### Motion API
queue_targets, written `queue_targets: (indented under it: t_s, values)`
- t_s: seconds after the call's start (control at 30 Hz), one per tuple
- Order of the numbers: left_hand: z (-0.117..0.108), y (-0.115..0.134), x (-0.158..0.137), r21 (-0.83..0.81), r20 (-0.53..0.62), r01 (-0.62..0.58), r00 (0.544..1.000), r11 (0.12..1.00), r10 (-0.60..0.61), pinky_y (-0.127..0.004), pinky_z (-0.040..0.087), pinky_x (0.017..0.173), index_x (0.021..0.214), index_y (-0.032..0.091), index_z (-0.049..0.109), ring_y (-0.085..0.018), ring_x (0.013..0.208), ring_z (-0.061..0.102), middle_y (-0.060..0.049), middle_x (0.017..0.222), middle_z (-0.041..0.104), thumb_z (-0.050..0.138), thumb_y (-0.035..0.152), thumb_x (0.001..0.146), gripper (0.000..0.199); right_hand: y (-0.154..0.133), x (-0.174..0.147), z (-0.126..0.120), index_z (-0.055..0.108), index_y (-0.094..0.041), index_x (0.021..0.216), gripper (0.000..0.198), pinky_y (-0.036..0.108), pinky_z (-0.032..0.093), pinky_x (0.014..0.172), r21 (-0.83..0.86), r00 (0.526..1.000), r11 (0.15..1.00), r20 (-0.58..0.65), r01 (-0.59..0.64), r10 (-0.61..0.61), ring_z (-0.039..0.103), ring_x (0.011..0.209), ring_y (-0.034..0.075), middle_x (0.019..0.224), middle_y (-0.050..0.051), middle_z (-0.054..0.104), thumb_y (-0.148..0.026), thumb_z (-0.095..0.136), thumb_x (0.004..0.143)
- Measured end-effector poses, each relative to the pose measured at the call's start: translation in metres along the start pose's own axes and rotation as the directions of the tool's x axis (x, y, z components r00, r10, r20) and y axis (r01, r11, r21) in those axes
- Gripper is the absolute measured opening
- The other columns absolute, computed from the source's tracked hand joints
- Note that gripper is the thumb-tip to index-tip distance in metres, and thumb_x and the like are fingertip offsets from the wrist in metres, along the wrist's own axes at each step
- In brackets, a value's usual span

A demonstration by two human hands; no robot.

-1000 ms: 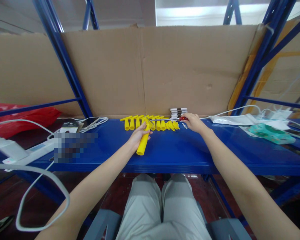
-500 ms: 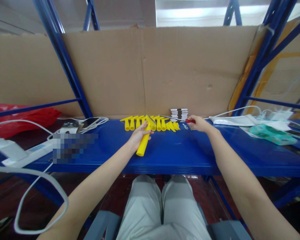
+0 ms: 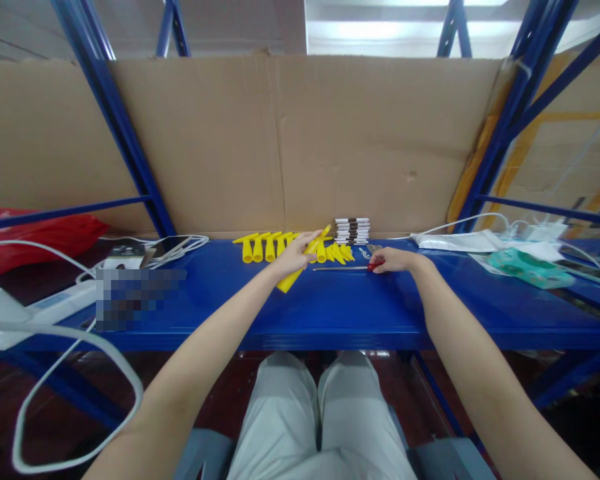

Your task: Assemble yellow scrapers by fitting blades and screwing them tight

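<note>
My left hand is wrapped round a yellow plastic tube, whose tapered end points up and away to the right. My right hand has its fingers closed on the red handle of a screwdriver. The long metal shaft lies low over the blue tabletop and points left. Behind my left hand stands a row of several similar yellow tubes, partly hidden by it. Small flat yellow pieces lie in a group to the right of the row.
A stack of white bundles with dark bands sits against the cardboard wall. White cables and a power strip occupy the left side. A green packet and a white pouch lie at the right.
The screwdriver has come away from the yellow tube, down toward the tabletop. My left hand has moved slightly right and away from me, tilting the tube further to the right.
</note>
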State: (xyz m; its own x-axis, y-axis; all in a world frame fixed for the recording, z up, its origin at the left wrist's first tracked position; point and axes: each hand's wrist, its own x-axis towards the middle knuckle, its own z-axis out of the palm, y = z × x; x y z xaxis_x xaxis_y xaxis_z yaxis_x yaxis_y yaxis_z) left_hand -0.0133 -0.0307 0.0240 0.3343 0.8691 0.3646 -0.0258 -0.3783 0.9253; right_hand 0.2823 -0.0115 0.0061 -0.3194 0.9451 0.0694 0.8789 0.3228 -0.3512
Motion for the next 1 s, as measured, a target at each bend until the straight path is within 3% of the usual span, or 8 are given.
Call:
queue_targets:
  t_s: [0.1, 0.2, 0.37, 0.47, 0.67, 0.73, 0.83, 1.0]
  values:
    - [0.000, -0.008, 0.003, 0.031, 0.019, -0.002, 1.000, 1.000, 0.001, -0.014, 0.048, 0.056, 0.112, 0.027, 0.068, -0.019, 0.098, 0.059, -0.005, 0.134, 0.052, 0.060, -0.007, 0.055, 0.067, -0.005, 0.001, 0.000, 0.069, -0.020, 0.082, 0.019, 0.030, 0.052, 0.077, 0.059, 1.000, 0.998, -0.003, 0.020, -0.020, 0.066, 0.083, 0.020, 0.088, 0.004, 0.072, -0.014, 0.066, 0.065]
    - [-0.003, -0.015, 0.001, -0.019, 0.035, 0.035, 0.999, 0.999, -0.034, -0.013, 0.046, 0.051, 0.112, 0.025, 0.068, -0.018, 0.094, 0.060, -0.006, 0.140, 0.047, 0.062, -0.007, 0.054, 0.066, -0.012, 0.006, 0.003, 0.068, -0.017, 0.091, 0.024, 0.032, 0.051, 0.084, 0.123, 0.986, 0.991, -0.165, 0.052, -0.031, 0.066, 0.090, 0.020, 0.099, 0.008, 0.071, -0.013, 0.065, 0.067]
    - [-0.008, -0.016, -0.003, -0.025, 0.097, 0.123, 0.988, 0.992, -0.120, -0.017, 0.043, 0.043, 0.127, 0.028, 0.058, -0.012, 0.071, 0.063, -0.010, 0.149, 0.034, 0.063, -0.002, 0.060, 0.074, -0.035, 0.021, 0.018, 0.064, -0.015, 0.091, 0.018, 0.034, 0.051, 0.080, 0.242, 0.862, 0.932, -0.493, 0.268, -0.120, 0.065, 0.083, 0.018, 0.094, 0.010, 0.070, -0.020, 0.064, 0.074]
    - [-0.009, -0.015, -0.005, -0.020, 0.111, 0.141, 0.984, 0.990, -0.137, -0.018, 0.044, 0.044, 0.130, 0.030, 0.055, -0.010, 0.068, 0.063, -0.009, 0.152, 0.030, 0.063, 0.000, 0.063, 0.073, -0.057, 0.026, 0.027, 0.060, -0.017, 0.078, 0.015, 0.028, 0.051, 0.067, 0.408, 0.837, 0.847, -0.542, 0.341, -0.076, 0.062, 0.066, 0.014, 0.078, 0.005, 0.068, -0.031, 0.064, 0.079]
    - [-0.002, -0.025, -0.003, 0.196, 0.136, 0.056, 0.987, 0.979, -0.084, -0.026, 0.054, 0.059, 0.136, 0.029, 0.048, -0.017, 0.084, 0.064, -0.009, 0.148, 0.036, 0.062, 0.004, 0.065, 0.076, -0.102, 0.018, 0.041, 0.055, -0.016, 0.074, 0.036, 0.023, 0.043, 0.049, 0.910, 0.992, 0.407, -0.114, 0.079, 0.061, 0.056, 0.046, 0.011, 0.061, 0.003, 0.062, -0.033, 0.033, 0.097]
    - [0.001, -0.031, 0.002, 0.344, 0.162, -0.060, 0.987, 0.937, 0.003, -0.036, 0.054, 0.080, 0.135, 0.027, 0.049, -0.022, 0.102, 0.060, -0.008, 0.144, 0.043, 0.060, 0.004, 0.066, 0.074, -0.112, 0.015, 0.043, 0.054, -0.015, 0.074, 0.040, 0.023, 0.042, 0.047, 0.962, 0.998, 0.273, 0.005, -0.021, 0.058, 0.055, 0.044, 0.011, 0.058, 0.003, 0.062, -0.030, 0.025, 0.098]
    - [0.005, -0.038, 0.009, 0.545, 0.249, -0.273, 0.956, 0.793, 0.158, -0.046, 0.039, 0.104, 0.132, 0.022, 0.051, -0.024, 0.122, 0.048, -0.008, 0.133, 0.053, 0.055, 0.002, 0.067, 0.068, -0.118, 0.016, 0.043, 0.051, -0.015, 0.071, 0.039, 0.022, 0.039, 0.043, 0.981, 0.990, 0.155, 0.107, -0.120, 0.092, 0.048, 0.039, 0.010, 0.053, 0.004, 0.060, -0.021, 0.023, 0.097]
    - [0.014, -0.036, 0.006, 0.755, 0.321, -0.359, 0.932, 0.549, 0.168, -0.038, 0.034, 0.109, 0.134, 0.017, 0.049, -0.022, 0.126, 0.045, -0.011, 0.134, 0.049, 0.045, -0.003, 0.069, 0.068, -0.115, 0.021, 0.042, 0.053, -0.014, 0.069, 0.035, 0.019, 0.034, 0.041, 0.974, 0.961, 0.026, 0.218, -0.226, 0.169, 0.038, 0.035, 0.008, 0.046, 0.003, 0.055, -0.011, 0.026, 0.091]
